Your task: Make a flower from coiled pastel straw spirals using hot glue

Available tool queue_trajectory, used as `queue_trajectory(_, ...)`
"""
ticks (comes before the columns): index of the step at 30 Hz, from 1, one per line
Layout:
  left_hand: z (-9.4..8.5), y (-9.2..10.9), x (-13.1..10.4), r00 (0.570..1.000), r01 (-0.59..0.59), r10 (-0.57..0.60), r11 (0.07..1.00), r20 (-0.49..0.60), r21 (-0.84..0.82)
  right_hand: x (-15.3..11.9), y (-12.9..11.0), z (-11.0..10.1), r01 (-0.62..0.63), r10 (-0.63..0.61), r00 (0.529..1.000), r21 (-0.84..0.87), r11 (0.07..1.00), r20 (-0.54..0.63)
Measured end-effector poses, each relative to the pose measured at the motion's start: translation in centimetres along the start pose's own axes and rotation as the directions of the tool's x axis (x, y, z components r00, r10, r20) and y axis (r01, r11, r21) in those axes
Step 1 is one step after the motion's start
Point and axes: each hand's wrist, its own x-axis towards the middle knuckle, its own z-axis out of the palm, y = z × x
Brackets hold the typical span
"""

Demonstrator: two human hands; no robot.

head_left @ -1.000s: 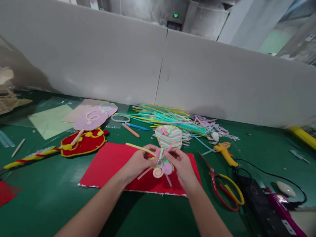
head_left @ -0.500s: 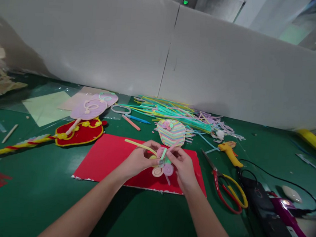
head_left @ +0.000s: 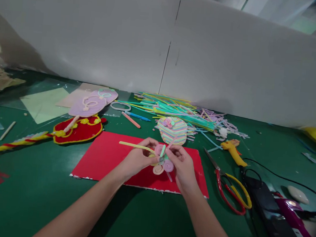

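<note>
Above a red board (head_left: 102,158), my left hand (head_left: 141,158) is closed on the left side of a small flower of coiled pipe cleaners (head_left: 158,169), in pink, yellow, peach and purple. My right hand (head_left: 180,164) pinches the flower's right side, near a pink stem that sticks up. A yellow pipe cleaner (head_left: 134,145) extends leftward from the flower. A short mint green piece stands at its centre, and a pale end hangs below. Just beyond my hands lies a striped round piece (head_left: 172,131) with small flowers on it.
Behind lies a pile of pipe cleaners (head_left: 172,110). Scissors (head_left: 224,185), a yellow glue gun (head_left: 234,152) and a black power strip (head_left: 265,211) are at right. A red fan-shaped piece (head_left: 77,129), a purple one (head_left: 88,104) and green paper (head_left: 45,104) are at left.
The view has tilted down slightly, so the tabletop things shift a little. Both hands keep hold of the flower, and the yellow pipe cleaner lies somewhat flatter.
</note>
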Motion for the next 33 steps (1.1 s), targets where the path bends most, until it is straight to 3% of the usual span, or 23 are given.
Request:
queue_trajectory(8,0.23,0.1,-0.19,0.999,-0.034,0.035,0.995,-0.006,0.093,0.0,0.02,-0.08,-0.114,0.109,0.993,0.113,0.987,0.05)
queue_trajectory(12,0.31,0.12,-0.2,1.0,-0.029,0.029,0.998,-0.006,0.058,-0.11,-0.13,0.12,-0.104,0.096,0.994,0.18,0.978,0.051)
queue_trajectory(21,0.64,0.25,-0.25,0.999,0.033,-0.033,0.989,0.0,-0.146,-0.38,-0.02,0.43,0.087,-0.088,0.996,-0.029,0.996,-0.01)
queue_trajectory(28,0.42,-0.07,0.17,0.991,-0.011,-0.008,0.99,-0.131,-0.14,-0.36,0.22,0.17,0.153,-0.143,0.986,-0.138,0.979,0.081)
queue_trajectory(33,0.03,-0.64,0.54,0.976,-0.074,0.023,0.971,-0.219,-0.229,-0.56,0.54,0.55,0.124,-0.103,0.982,-0.128,0.984,0.157)
